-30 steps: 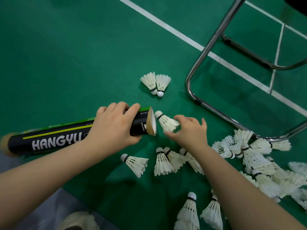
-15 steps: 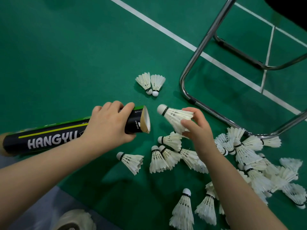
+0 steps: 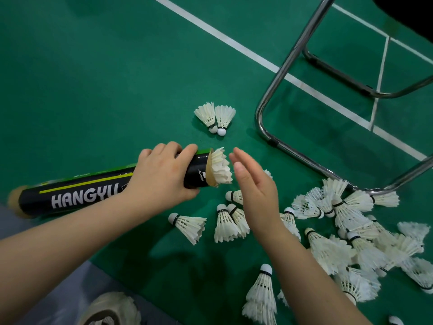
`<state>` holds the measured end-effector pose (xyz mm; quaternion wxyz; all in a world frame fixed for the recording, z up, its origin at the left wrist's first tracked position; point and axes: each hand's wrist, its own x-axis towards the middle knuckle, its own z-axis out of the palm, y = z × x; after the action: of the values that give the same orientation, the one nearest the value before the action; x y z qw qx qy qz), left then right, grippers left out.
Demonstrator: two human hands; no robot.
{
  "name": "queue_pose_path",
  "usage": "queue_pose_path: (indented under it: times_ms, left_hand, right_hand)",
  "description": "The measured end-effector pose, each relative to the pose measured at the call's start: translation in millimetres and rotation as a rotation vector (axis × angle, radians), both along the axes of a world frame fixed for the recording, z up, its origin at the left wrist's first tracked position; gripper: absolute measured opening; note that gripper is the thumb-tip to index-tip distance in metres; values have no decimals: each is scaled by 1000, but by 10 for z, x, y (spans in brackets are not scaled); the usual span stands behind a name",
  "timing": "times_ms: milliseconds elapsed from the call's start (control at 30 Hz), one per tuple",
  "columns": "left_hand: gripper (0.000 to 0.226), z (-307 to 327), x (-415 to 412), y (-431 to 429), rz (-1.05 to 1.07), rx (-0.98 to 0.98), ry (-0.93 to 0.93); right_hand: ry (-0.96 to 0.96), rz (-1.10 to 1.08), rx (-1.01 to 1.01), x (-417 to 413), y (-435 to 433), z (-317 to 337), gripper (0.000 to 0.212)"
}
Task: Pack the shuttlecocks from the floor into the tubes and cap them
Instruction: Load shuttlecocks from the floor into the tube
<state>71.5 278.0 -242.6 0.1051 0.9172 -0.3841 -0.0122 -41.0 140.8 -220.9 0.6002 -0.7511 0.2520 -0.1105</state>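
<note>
Right of the glossy black tube (image 3: pixel 89 193), feathered shuttlecocks (image 3: pixel 346 231) lie heaped. The left hand (image 3: pixel 161 177) wraps the tube by its mouth, where an inserted shuttlecock (image 3: pixel 220 167) juts its white skirt out; the right hand (image 3: pixel 255 191), fingers straight, stands flat just beside it. Beyond the tube, a chrome chair frame (image 3: pixel 260 118)

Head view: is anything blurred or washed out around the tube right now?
Head view: the far end of the tube is smeared by blur, but its mouth and the shuttlecock feathers in it are sharp; head view: bright glints on the chair frame, soft shadows on the floor.
</note>
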Motion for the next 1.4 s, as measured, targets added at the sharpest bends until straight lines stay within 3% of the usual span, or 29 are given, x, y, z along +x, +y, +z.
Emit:
queue_pose_path:
  times_ms: [67, 300, 533, 600, 667, 733, 767, 800, 967, 1067, 1167, 1267, 1400]
  left_hand:
    - [72, 1, -8, 5, -7, -5, 5]
    - [67, -40, -31, 46, -44, -62, -39]
    - [63, -118, -123, 74, -112, -56, -44]
    - [62, -93, -80, 58, -96, -39, -21]
    - [68, -47, -8, 56, -73, 10, 5]
    - [72, -10, 39, 105, -62, 35, 18]
    - [72, -4, 43, 148, -60, 44, 25]
    - [72, -12, 37, 200, -60, 56, 31]
    - [73, -176, -62, 478, -54, 93, 23]
    - [73, -237, -63, 600, -44, 108, 27]
    - [74, -267, -58, 656, -40, 124, 38]
    - [74, -280, -53, 658, -40, 132, 42]
    - [71, -287, -69, 646, -42, 148, 60]
  right_hand:
    - [-19, -9, -4, -12, 55, 15, 25]
    - [104, 219, 124, 118, 257, -133, 48]
    - [411, 440, 236, 245, 183, -69, 43]
    - [322, 327, 219, 241, 190, -52, 41]
    - [136, 17, 180, 183, 164, -62, 27]
    - [26, -278, 86, 68, 149, -112, 11]
    - [56, -306, 5, 6, 158, -181, 4]
    - [145, -249, -102, -58, 190, -271, 6]
    - [685, 414, -721, -339, 530, -787, 73]
    - [769, 502, -806, -357, 618, -939, 85]
    - [806, 476, -840, -300, 604, -965, 80]
    - [690, 330, -756, -268, 528, -917, 70]
    - [357, -34, -225, -250, 374, -611, 60]
